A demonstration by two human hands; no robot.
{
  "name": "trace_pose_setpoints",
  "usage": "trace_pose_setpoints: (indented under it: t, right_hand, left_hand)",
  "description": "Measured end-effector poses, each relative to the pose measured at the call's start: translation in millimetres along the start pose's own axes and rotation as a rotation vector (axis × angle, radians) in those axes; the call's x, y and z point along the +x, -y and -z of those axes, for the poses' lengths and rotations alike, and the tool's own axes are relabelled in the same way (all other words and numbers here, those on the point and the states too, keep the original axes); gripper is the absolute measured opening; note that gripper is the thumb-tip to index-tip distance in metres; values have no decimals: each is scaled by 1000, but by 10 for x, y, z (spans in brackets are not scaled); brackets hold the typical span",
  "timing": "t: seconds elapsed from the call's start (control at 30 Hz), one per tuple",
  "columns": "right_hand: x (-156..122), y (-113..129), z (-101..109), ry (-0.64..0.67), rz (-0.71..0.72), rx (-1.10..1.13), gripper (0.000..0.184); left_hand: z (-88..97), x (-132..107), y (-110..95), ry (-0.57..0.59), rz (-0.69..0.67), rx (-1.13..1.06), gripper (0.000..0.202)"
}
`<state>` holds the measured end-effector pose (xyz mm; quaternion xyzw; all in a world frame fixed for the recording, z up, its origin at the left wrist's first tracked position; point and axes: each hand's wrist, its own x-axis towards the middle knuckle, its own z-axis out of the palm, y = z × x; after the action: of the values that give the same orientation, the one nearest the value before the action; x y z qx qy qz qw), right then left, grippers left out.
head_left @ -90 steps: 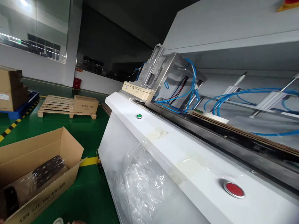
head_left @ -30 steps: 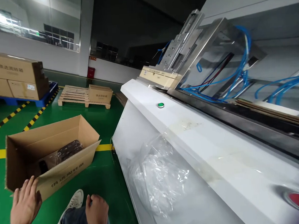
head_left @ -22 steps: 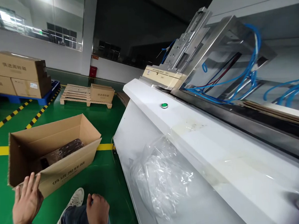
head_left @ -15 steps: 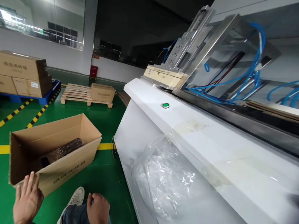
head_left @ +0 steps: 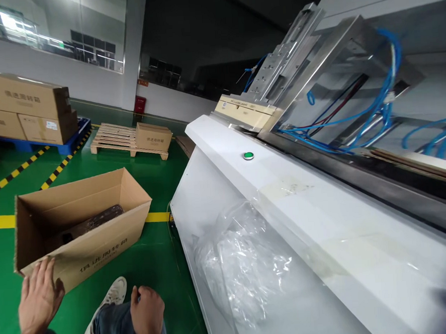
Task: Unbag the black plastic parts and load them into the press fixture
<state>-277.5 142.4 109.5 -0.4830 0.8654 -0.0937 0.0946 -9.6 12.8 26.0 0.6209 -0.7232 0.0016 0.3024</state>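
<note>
An open cardboard box stands on the green floor at the left, with dark wrapped parts lying inside. My left hand is spread flat, its fingers touching the box's near lower corner. My right hand rests curled on my knee, holding nothing I can see. My white shoe shows between the hands. To the right runs a long white machine with a green button on its top ledge.
A crumpled clear plastic bag hangs on the machine's front. Blue hoses and a metal frame sit above its track. A wooden pallet with a carton and stacked cartons on a blue pallet stand farther back. Yellow floor lines cross the left.
My view has swung left and down so both hands show. The left hand came up to the box corner and stays there; the right hand stays on my knee.
</note>
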Motion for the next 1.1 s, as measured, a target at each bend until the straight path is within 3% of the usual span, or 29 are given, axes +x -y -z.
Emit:
trace_pose_setpoints:
  t: [0.23, 0.5, 0.77, 1.1]
  right_hand:
    - [2, 0, 13, 10, 3, 11, 37]
    - [11, -4, -20, -3, -4, 2, 36]
    - [4, -7, -35, -21, 6, -1, 35]
    - [-7, -5, -23, -27, 9, 1, 35]
  left_hand:
    - [123, 27, -95, -14, 51, -16, 75]
    - [118, 21, -99, 5, 72, 58, 70]
    - [58, -19, 49, 59, 24, 249, 59]
    - [194, 6, -32, 71, -16, 325, 49]
